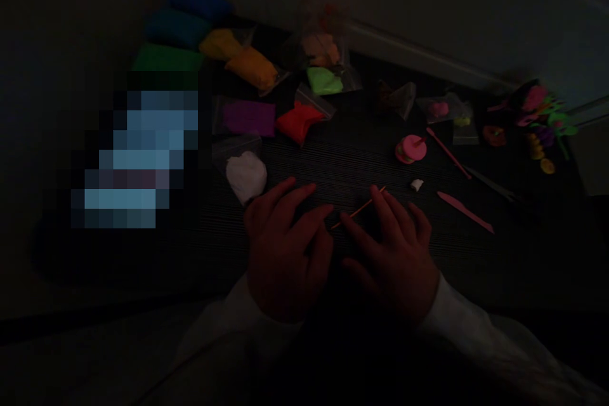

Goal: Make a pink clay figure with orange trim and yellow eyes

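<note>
The picture is very dark. A thin, straight orange strand [360, 207] lies slantwise on the dark table; whether it is clay or a stick, I cannot tell. My right hand [397, 250] is over it with fingers apart, two fingertips resting on or right beside the strand. To the left, my left hand [290, 250] has its fingers spread, the index fingertip close to the strand's lower end. Past the left knuckles is a bag of white clay [246, 174]. A small white lump [417, 185] and a round pink layered piece [411, 148] sit beyond my right hand.
Bags of purple [248, 118], red [299, 122], orange [252, 67] and light green clay [325, 80] stand behind. At right are a pink knife tool [465, 211], a pink stick tool [450, 153], scissors [492, 184] and colourful figures [537, 117]. A blurred-out bright screen [137, 158] is at left.
</note>
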{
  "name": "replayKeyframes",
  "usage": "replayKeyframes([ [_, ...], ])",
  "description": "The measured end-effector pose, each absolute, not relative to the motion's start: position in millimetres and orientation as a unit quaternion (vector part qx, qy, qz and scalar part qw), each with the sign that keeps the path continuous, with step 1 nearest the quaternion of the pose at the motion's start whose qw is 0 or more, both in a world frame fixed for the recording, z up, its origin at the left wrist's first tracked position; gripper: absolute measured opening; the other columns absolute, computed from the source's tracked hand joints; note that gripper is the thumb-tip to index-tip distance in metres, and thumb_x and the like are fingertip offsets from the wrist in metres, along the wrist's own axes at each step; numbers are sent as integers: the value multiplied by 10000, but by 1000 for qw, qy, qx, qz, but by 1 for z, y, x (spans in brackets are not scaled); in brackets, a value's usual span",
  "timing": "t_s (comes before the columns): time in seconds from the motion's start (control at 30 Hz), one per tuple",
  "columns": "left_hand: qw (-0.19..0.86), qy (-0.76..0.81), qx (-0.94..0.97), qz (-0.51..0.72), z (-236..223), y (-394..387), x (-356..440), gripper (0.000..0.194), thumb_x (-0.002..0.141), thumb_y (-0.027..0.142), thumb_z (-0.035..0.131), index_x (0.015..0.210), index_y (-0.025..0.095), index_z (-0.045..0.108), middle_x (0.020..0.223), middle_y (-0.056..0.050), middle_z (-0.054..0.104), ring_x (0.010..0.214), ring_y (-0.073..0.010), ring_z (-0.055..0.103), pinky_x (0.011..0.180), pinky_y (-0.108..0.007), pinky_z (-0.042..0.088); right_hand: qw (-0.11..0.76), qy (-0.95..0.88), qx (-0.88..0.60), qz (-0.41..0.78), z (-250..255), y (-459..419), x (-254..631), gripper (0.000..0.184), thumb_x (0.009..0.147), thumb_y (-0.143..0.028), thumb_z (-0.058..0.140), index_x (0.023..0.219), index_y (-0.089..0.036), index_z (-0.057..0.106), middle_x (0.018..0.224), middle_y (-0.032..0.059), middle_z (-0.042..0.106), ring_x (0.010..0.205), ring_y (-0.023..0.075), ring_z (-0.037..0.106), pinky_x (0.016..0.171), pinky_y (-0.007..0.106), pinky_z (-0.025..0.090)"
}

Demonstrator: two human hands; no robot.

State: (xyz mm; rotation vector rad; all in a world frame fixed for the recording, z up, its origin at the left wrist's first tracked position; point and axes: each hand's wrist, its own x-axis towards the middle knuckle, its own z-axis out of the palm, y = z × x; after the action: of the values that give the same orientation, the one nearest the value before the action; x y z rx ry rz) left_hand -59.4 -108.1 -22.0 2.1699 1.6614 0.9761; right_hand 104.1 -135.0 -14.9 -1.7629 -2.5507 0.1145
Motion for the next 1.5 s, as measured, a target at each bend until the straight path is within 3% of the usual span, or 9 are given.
replayKeyframes([
  [0.23,134,573,733,341,-20,-108,-60,225,697,136,504,877,193,626,1083,-54,571,1118,-251,417,926,-464,316,33,-826,-563,28,-11,-140,110,540,753,-533,405,1257,-367,305,1409,122,65,1256,302,166,950,522,151],
  [0.6,144,573,729,345,-21,-110,-61,228,701,139,503,885,208,620,1093,-39,563,1128,-242,406,936,-454,310,24,-828,-560,33,-17,-141,104,506,744,-545,415,1213,-355,389,1399,109,164,1233,307,228,953,532,137],
  [1.5,137,574,729,347,-21,-108,-61,217,704,140,503,877,186,624,1076,-52,573,1124,-239,413,939,-445,319,13,-826,-563,37,-18,-139,100,510,756,-563,364,1227,-367,357,1396,116,163,1254,276,189,956,515,136],
])
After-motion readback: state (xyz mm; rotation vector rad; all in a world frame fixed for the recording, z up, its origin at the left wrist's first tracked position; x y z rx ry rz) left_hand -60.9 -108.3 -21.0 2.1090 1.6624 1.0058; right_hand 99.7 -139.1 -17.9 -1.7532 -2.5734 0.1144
